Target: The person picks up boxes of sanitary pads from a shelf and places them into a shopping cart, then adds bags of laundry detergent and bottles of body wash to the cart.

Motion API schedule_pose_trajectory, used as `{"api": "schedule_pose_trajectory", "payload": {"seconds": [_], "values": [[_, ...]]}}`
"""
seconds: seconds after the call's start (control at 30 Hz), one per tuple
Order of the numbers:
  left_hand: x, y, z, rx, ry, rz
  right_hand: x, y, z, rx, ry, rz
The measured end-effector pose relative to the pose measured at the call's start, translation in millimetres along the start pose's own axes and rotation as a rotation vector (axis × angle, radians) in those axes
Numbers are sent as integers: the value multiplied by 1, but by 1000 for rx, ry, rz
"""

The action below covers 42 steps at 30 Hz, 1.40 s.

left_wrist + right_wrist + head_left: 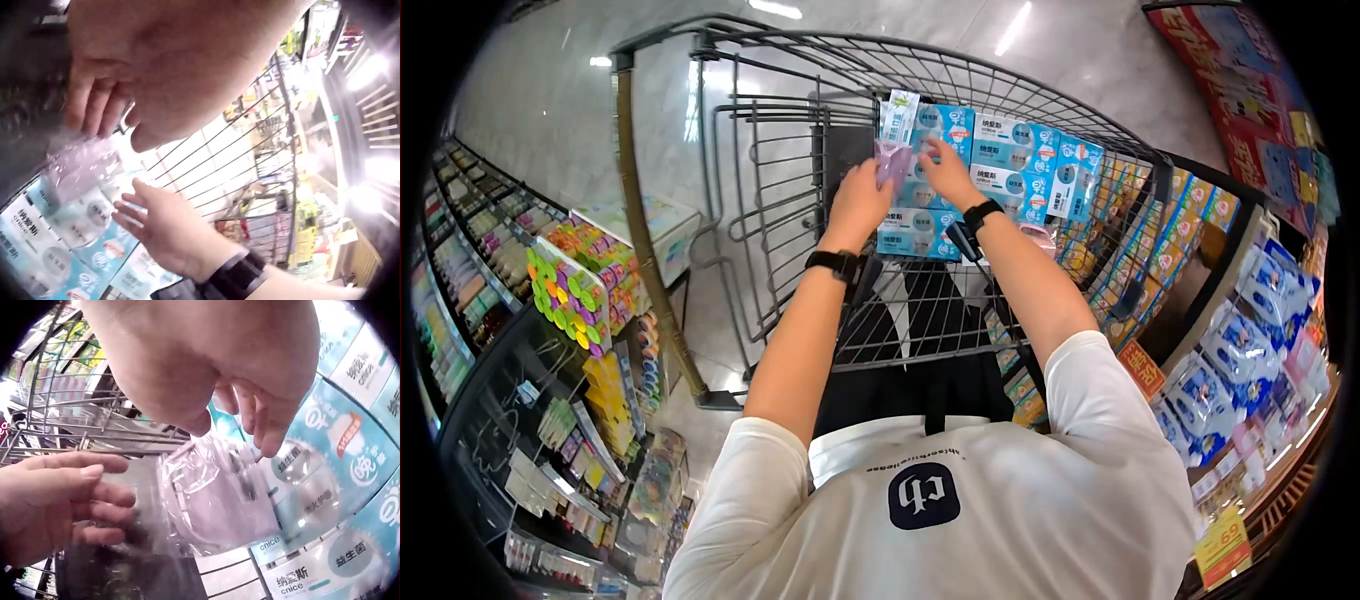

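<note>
A pale pink packet in clear, crinkled plastic (215, 494) lies at the left edge of several blue-and-white boxes (940, 193) in a wire shopping cart. My left hand (862, 205) is beside the packet; in the left wrist view its fingertips hang right at the plastic. My right hand (948, 170) hovers over the boxes just right of the packet, fingers loosely bent and apart from the thumb. Both hands show in the right wrist view, the left hand (69, 500) with its fingers spread. A white-and-green slim pack (898, 117) lies above the packet.
The cart's wire rim (910, 358) runs between my body and the boxes. Shelves with small goods (580, 420) stand on the left. Yellow boxes (1175, 245) and blue-and-white packs (1230, 350) line the right side.
</note>
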<state>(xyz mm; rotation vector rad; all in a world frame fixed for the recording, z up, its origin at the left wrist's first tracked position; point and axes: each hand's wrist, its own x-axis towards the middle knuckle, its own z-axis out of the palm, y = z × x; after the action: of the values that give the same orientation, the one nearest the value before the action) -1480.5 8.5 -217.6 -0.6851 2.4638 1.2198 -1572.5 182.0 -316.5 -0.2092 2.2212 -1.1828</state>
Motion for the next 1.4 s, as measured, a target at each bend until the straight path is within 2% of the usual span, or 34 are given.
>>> {"api": "schedule_pose_trajectory", "payload": {"seconds": [0.07,0.13,0.2,0.23,0.27,0.33,0.4,0.43,0.47,0.5,0.53,0.57,0.67,0.7,0.77,0.87,0.93,0.97,1.03,1.2,1.23,1.27,1.33,1.4], "values": [[-31,18,-42,-15,-90,-13,-20,-11,-23,0,29,-8],[-78,37,-88,36,-68,64,-52,-20,-48,95,-37,149],[-129,51,-130,119,2,213,-107,-56,-80,31,20,106],[-155,46,-145,132,133,384,-136,-72,-95,-44,51,70],[-176,43,-159,182,236,455,-164,-76,-105,-43,92,63],[-223,48,-197,322,316,460,-224,-75,-112,-184,91,33],[-258,35,-221,386,357,490,-286,-97,-113,-486,107,149],[-270,22,-226,481,387,432,-322,-121,-111,-749,114,167],[-281,9,-229,577,419,375,-349,-110,-103,-741,148,181],[-290,-8,-230,578,417,414,-371,-89,-93,-760,302,62],[-295,-26,-229,687,318,399,-391,-77,-85,-781,457,-58],[-300,-35,-227,799,222,385,-412,-79,-82,-663,458,-26],[-306,-15,-205,795,268,496,-472,-46,-60,-489,627,73],[-302,-4,-193,780,255,591,-490,-28,-55,-502,619,140],[-297,20,-170,595,162,754,-531,-7,-43,-457,615,250],[-288,58,-127,525,-2,1006,-596,-9,-42,-275,614,343],[-289,82,-97,568,-92,1156,-635,-5,-39,-276,669,313],[-297,96,-82,645,-150,1160,-658,-9,-38,-266,739,351],[-315,119,-53,722,-222,1214,-711,-38,-40,-164,989,142],[-374,168,44,623,-375,1489,-847,-83,-50,-145,1312,155],[-402,185,60,610,-419,1493,-868,-81,-50,-45,1383,162],[-426,196,76,462,-451,1595,-888,-80,-49,59,1445,165],[-457,213,114,548,-490,1622,-927,-92,-54,121,1504,135],[-494,226,140,484,-555,1656,-956,-94,-53,148,1628,134]]}}
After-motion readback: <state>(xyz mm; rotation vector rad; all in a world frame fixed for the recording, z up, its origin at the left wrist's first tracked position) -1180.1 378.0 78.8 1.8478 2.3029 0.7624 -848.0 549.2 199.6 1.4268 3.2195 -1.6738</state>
